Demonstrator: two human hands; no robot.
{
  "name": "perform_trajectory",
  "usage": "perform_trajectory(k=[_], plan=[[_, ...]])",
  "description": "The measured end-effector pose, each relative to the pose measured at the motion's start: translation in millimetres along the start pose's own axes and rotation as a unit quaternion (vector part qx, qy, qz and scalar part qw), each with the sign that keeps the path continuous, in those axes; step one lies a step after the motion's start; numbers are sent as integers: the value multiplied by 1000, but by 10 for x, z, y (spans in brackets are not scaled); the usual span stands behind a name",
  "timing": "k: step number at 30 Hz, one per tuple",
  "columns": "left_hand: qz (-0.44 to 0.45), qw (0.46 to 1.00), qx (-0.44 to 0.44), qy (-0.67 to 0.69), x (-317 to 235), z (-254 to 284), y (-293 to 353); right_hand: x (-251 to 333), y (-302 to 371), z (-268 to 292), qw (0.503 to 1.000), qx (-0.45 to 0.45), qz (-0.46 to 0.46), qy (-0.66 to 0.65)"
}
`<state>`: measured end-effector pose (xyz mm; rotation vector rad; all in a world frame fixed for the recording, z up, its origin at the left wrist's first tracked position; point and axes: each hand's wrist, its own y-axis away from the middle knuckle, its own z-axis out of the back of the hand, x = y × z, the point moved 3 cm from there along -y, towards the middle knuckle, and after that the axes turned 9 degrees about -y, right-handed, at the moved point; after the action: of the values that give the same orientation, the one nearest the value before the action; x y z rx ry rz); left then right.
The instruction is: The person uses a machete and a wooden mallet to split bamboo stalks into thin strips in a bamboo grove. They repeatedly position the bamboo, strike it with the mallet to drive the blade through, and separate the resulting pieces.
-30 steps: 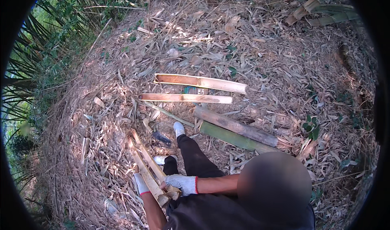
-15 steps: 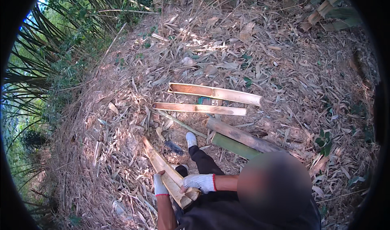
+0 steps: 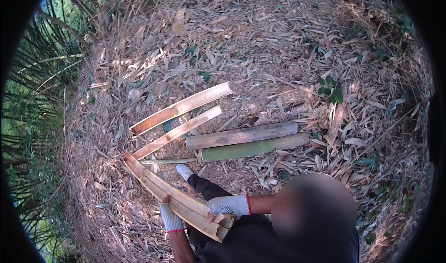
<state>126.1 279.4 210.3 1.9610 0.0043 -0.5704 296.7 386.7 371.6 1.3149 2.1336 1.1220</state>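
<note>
My left hand point(image 3: 172, 218), in a white glove with a red cuff, grips the outer side of split bamboo pieces point(image 3: 188, 211) from below, its bare thumb on the rim. My right hand point(image 3: 228, 206), gloved the same way, clasps them close to their near end. The pale hollow pieces appear to be two, lying lengthwise against each other and slanting from my body to the far left. Their far tip overlaps the end of a split bamboo half point(image 3: 181, 130) on the ground. Beneath the held pieces, a dark tool blade point(image 3: 182, 188) is mostly hidden.
Another split bamboo half point(image 3: 186, 106) lies farther off, with a dark green box-like object point(image 3: 174, 123) between the two halves. A greyish bamboo length point(image 3: 241, 135) and a green one point(image 3: 255, 147) lie side by side. Dry leaves cover the ground; bamboo thicket point(image 3: 42, 123) stands left.
My view has turned, so the ground things appear rotated and shifted left. The held bamboo now slants farther left, showing two channels side by side. Both hands keep their hold.
</note>
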Motion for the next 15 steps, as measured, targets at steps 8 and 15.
perform_trajectory(k=[8, 15], plan=[[15, 985, 126, -119, -80, -1257, -250, -80, 428, 477, 970, -95, 222, -5], [46, 960, 230, -155, 367, -1973, 141, -383, 1185, 658, 934, -225, 236, 144]])
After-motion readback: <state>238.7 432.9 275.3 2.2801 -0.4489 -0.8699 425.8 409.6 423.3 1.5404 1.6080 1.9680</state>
